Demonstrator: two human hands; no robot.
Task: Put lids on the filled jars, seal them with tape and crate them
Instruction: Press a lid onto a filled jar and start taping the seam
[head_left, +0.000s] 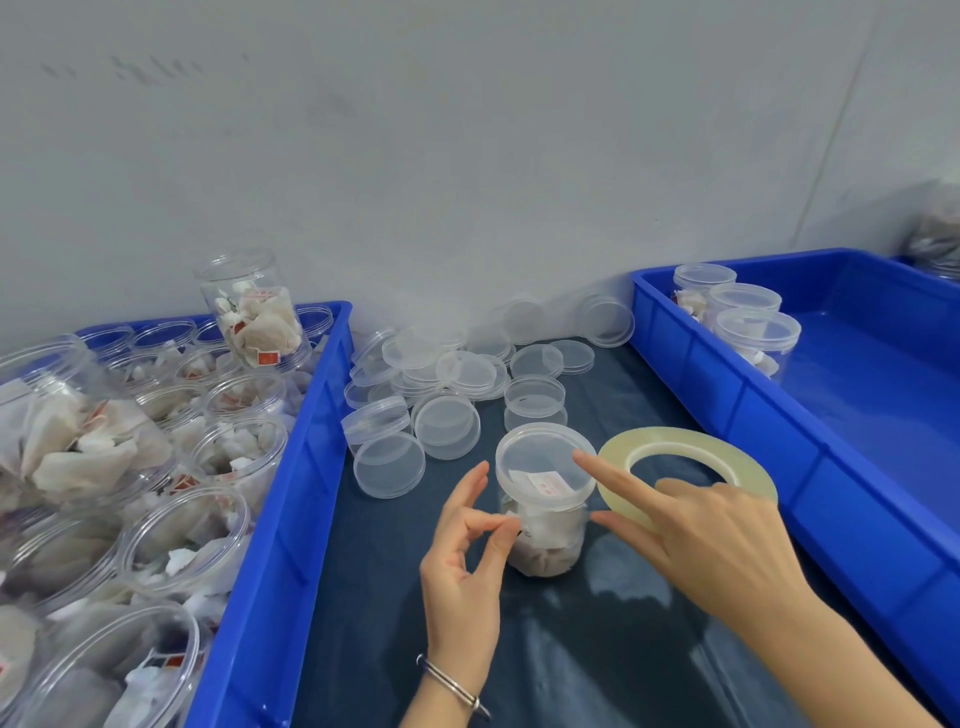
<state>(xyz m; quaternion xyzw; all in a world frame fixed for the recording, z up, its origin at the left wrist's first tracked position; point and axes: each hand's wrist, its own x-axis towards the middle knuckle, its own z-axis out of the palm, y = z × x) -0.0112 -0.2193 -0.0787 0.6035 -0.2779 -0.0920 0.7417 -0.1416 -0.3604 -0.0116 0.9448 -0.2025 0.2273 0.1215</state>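
Observation:
A filled clear jar (545, 540) stands on the dark table mat, with a clear lid (543, 462) on top. My left hand (467, 561) is just left of the jar, its thumb and forefinger pinching what looks like a tape end at the jar's side. My right hand (711, 545) holds a large roll of clear tape (685, 457) to the jar's right, forefinger stretched onto the lid's rim. Several loose lids (447, 395) lie in a heap behind the jar.
A blue crate (311, 431) on the left is packed with several open filled jars (171, 540). On the right, another blue crate (737, 405) holds three lidded jars (748, 317) in its far corner. A grey wall rises right behind the table.

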